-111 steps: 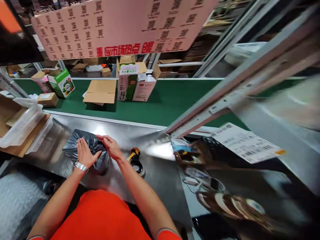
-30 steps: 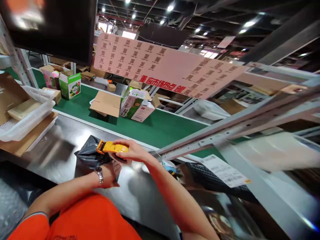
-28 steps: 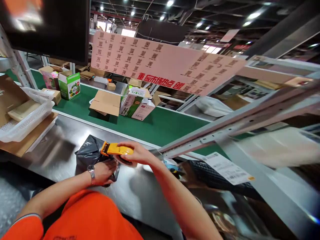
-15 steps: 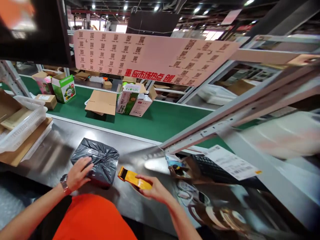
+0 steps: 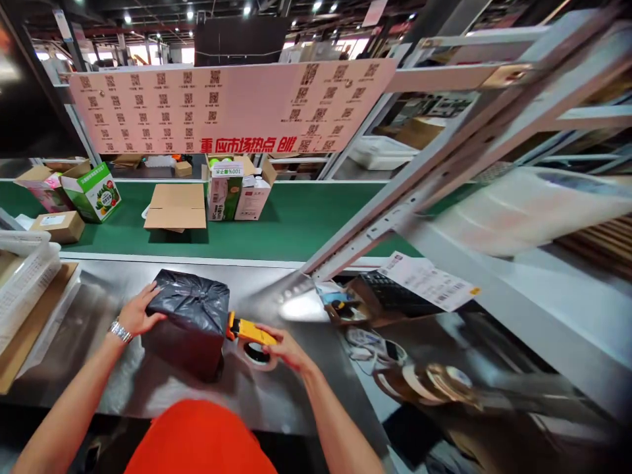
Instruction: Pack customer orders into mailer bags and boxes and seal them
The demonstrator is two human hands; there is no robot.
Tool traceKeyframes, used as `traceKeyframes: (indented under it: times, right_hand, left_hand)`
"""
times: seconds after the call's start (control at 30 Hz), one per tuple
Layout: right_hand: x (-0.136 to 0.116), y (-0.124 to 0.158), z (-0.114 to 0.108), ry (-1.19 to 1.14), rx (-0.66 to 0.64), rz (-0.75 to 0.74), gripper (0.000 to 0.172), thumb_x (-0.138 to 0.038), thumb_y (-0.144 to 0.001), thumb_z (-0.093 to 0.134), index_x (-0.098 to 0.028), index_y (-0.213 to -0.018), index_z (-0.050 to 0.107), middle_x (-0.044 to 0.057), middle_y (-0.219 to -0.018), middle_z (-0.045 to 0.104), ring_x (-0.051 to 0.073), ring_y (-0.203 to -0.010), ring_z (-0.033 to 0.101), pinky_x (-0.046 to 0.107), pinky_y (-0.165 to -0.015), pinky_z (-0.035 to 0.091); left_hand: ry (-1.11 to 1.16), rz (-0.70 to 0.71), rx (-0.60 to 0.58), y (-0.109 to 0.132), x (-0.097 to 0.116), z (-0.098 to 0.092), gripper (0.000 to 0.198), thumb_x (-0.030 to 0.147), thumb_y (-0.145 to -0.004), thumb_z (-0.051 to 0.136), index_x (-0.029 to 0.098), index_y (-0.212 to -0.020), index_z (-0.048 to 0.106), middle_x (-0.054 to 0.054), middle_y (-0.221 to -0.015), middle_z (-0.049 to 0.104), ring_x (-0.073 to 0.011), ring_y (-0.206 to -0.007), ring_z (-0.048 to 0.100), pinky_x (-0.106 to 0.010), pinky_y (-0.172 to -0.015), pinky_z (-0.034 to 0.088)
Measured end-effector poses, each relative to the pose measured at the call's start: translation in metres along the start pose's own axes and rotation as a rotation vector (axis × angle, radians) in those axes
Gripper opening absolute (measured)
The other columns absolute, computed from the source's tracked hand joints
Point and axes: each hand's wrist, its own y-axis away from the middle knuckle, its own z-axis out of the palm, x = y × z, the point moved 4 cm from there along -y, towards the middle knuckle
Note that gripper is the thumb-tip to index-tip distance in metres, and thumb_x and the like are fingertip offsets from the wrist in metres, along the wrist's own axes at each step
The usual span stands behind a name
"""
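A package wrapped in black plastic point(image 5: 190, 296) stands on the metal table point(image 5: 276, 289), its gathered top facing up. My left hand point(image 5: 138, 311) rests against its upper left edge, fingers spread over the corner. In my right hand point(image 5: 282, 345) is a yellow tape dispenser point(image 5: 253, 331), gripped by its handle, with a roll of tape point(image 5: 257, 355) on its underside. The dispenser's front end is at the package's right side; whether it touches the plastic I cannot tell.
Behind the table runs a green conveyor point(image 5: 306, 217) with an open carton point(image 5: 176, 207) and printed boxes point(image 5: 93, 191). White baskets point(image 5: 29, 283) stand at the left. A slanted metal post point(image 5: 375, 230), a paper label point(image 5: 427, 280) and tape rolls point(image 5: 434, 385) are at the right.
The view has turned to the right. The package now shows more of its front side, and my left hand has moved from its top to its left edge. The dispenser is closer to it.
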Motion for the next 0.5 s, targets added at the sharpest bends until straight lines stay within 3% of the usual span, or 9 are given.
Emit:
traceKeyframes:
  times: [0.1, 0.2, 0.3, 0.4, 0.5]
  right_hand:
    - [0.013, -0.01, 0.007, -0.187, 0.079, 0.038, 0.075, -0.037, -0.053, 0.099, -0.02, -0.124, 0.084, 0.011, -0.114, 0.087, 0.028, -0.089, 0.078, 0.042, -0.082, 0.065]
    - [0.023, -0.02, 0.017, -0.341, 0.197, 0.055, 0.076, -0.039, -0.059, 0.096, -0.019, -0.13, 0.079, 0.01, -0.113, 0.086, 0.018, -0.065, 0.07, 0.035, -0.064, 0.061]
    - [0.028, -0.018, 0.019, -0.429, 0.375, 0.029, 0.069, -0.039, -0.059, 0.092, -0.022, -0.124, 0.078, 0.007, -0.111, 0.087, 0.022, -0.072, 0.074, 0.035, -0.062, 0.062]
    - [0.042, 0.007, 0.022, -0.407, 0.413, 0.044, 0.059, -0.043, -0.062, 0.09, -0.026, -0.118, 0.081, 0.008, -0.115, 0.088, 0.033, -0.098, 0.082, 0.042, -0.075, 0.067]
    - [0.073, 0.042, 0.043, -0.308, 0.283, 0.141, 0.049, -0.057, -0.069, 0.084, -0.036, -0.113, 0.086, 0.008, -0.114, 0.089, 0.038, -0.097, 0.084, 0.05, -0.078, 0.068]
  left_hand:
    - [-0.02, -0.065, -0.055, -0.063, 0.011, -0.006, 0.07, 0.055, -0.087, 0.084, 0.021, -0.147, 0.075, -0.012, -0.166, 0.065, -0.036, -0.153, 0.062, -0.046, -0.135, 0.045]
    - [-0.07, -0.135, -0.15, -0.129, 0.021, -0.004, 0.059, 0.062, -0.092, 0.079, 0.022, -0.136, 0.082, -0.011, -0.148, 0.078, -0.0352, -0.14, 0.071, -0.04, -0.123, 0.054]
    - [-0.181, -0.262, -0.28, -0.18, 0.019, 0.004, 0.057, 0.072, -0.096, 0.071, 0.021, -0.116, 0.087, -0.013, -0.129, 0.084, -0.0353, -0.124, 0.076, -0.035, -0.105, 0.059]
    - [-0.25, -0.429, -0.363, -0.2, -0.002, 0.016, 0.064, 0.076, -0.094, 0.071, 0.015, -0.102, 0.085, -0.022, -0.12, 0.084, -0.0391, -0.122, 0.077, -0.036, -0.098, 0.058]
    - [-0.178, -0.492, -0.297, -0.194, -0.028, 0.032, 0.065, 0.074, -0.092, 0.076, 0.01, -0.096, 0.082, -0.027, -0.113, 0.084, -0.0435, -0.12, 0.078, -0.04, -0.097, 0.059]
